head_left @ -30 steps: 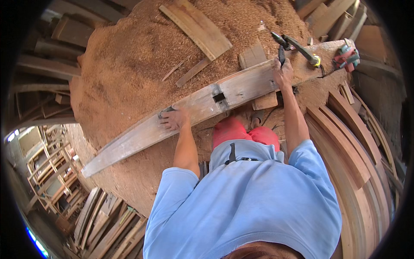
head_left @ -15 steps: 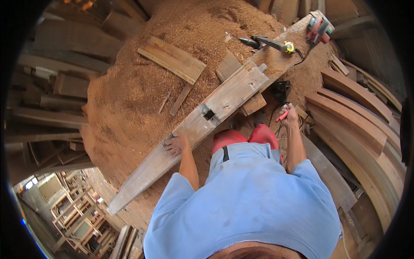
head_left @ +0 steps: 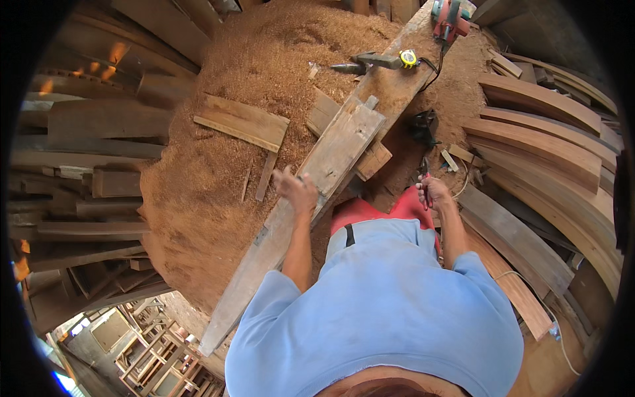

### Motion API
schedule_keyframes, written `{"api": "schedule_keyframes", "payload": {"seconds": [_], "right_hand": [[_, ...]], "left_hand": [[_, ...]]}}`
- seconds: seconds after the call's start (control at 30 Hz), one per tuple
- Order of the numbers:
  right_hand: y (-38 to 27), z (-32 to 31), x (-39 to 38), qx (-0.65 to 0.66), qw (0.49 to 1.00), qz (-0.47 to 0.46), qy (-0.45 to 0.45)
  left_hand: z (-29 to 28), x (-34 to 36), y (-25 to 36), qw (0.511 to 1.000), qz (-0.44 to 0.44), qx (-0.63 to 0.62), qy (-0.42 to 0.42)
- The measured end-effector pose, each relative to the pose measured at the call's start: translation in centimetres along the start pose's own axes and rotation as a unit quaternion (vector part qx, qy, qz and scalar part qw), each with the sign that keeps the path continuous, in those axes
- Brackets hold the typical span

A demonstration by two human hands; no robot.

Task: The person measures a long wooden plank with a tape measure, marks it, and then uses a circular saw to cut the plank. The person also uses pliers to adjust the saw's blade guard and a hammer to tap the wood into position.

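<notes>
Woodworking workshop. Diagnostic features: broad heap of sawdust (head_left: 264, 76) spread over floor; planks (head_left: 109, 122) stacked at left; curved timbers (head_left: 549, 149) layered at right; wooden frames (head_left: 155, 360) crowded at lower left. Tools of trade: red-and-teal power tool (head_left: 452, 23) and yellow tape measure (head_left: 408, 59) on long board (head_left: 410, 86); red-handled pliers (head_left: 427, 190).
</notes>
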State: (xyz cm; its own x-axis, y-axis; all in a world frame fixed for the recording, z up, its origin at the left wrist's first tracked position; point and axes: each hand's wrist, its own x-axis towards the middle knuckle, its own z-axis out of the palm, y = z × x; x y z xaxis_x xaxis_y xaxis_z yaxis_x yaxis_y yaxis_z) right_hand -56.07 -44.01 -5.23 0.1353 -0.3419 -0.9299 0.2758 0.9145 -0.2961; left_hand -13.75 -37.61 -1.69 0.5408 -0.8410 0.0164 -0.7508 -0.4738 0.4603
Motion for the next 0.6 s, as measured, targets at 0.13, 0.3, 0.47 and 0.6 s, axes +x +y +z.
{"api": "schedule_keyframes", "payload": {"seconds": [0.13, 0.3, 0.47, 0.6], "right_hand": [[-1.4, 1.6, -0.1, -0.143, 0.981, -0.115, 0.061], [-3.9, -0.2, 3.6, -0.364, 0.878, -0.246, 0.188], [-8.0, -1.8, 6.5, -0.452, 0.846, -0.233, 0.161], [-8.7, -5.0, 11.9, -0.547, 0.812, -0.154, 0.137]], "left_hand": [[4.5, 4.3, 8.8, 0.996, 0.053, 0.027, -0.067], [12.0, 6.3, 12.7, 0.978, 0.124, 0.163, -0.027], [11.4, 5.7, 13.1, 0.967, 0.100, 0.235, 0.011], [12.5, 6.7, 12.0, 0.962, 0.135, 0.237, -0.004]]}}
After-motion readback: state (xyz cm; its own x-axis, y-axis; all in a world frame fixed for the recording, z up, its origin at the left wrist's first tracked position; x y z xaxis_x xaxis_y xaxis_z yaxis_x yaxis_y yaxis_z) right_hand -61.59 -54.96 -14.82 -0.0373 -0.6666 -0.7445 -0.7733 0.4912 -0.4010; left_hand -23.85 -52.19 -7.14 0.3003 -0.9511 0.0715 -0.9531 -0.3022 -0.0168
